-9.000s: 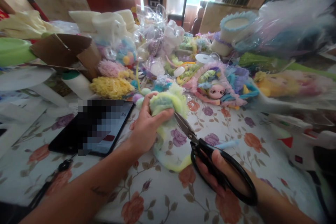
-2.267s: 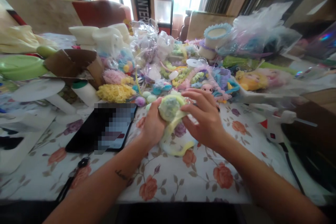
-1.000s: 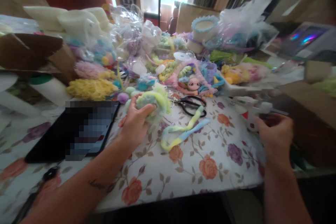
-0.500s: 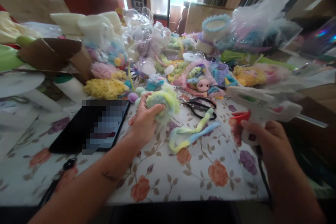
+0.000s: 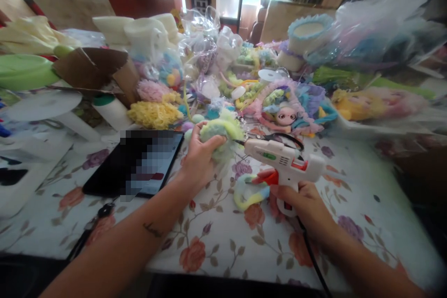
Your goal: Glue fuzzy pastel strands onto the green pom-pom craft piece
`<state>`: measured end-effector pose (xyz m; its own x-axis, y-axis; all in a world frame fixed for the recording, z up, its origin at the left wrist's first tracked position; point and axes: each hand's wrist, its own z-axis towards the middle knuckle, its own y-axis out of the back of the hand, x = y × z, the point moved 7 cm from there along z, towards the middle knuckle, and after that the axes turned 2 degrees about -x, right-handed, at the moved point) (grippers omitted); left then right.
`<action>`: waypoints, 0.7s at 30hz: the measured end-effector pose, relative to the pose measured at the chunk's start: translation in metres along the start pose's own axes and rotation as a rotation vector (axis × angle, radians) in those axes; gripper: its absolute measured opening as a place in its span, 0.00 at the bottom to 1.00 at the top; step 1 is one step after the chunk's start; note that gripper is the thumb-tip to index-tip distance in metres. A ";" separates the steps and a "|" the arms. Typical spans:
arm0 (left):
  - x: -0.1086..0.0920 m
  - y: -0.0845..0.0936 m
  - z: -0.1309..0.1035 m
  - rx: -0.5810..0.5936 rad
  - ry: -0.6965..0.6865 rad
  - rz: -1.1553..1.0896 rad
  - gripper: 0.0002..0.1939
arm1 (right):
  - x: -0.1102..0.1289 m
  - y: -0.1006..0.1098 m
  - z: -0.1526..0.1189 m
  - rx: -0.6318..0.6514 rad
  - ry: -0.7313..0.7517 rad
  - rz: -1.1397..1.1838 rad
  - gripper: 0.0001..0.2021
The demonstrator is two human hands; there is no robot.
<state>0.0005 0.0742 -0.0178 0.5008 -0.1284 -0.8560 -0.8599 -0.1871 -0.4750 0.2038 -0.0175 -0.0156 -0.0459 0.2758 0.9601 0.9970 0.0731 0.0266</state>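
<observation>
My left hand [image 5: 199,156] is closed around a fluffy yellow-green bundle [image 5: 223,131] above the table. My right hand [image 5: 303,200] grips a white glue gun [image 5: 282,156] with a red trigger, and the gun's dark nozzle points left at the bundle's right side. Whether the nozzle touches it cannot be made out. Beneath the gun, a yellow and blue fuzzy strip [image 5: 246,198] lies curled on the flowered cloth, partly hidden by the gun and fingers. Black-handled scissors [image 5: 293,139] lie behind the gun, mostly covered.
A dark tablet [image 5: 139,163] lies left of my left forearm. Behind are a yellow fuzzy pile [image 5: 155,114], a doll head [image 5: 286,115], a cardboard box [image 5: 94,70] and plastic bags. The gun's black cord [image 5: 309,247] runs toward the front edge.
My right hand has brought the glue gun left, from the right side to beside the bundle. The view has shifted, so the tabletop items appear farther right. My left hand still holds the bundle.
</observation>
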 end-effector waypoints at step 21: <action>-0.003 -0.001 -0.003 -0.050 -0.093 0.162 0.35 | -0.005 -0.002 0.002 -0.027 -0.054 0.010 0.16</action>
<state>0.0005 0.0713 -0.0144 0.3425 -0.0710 -0.9368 -0.9214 -0.2202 -0.3202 0.2020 -0.0174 -0.0212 -0.0390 0.3282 0.9438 0.9987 0.0448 0.0257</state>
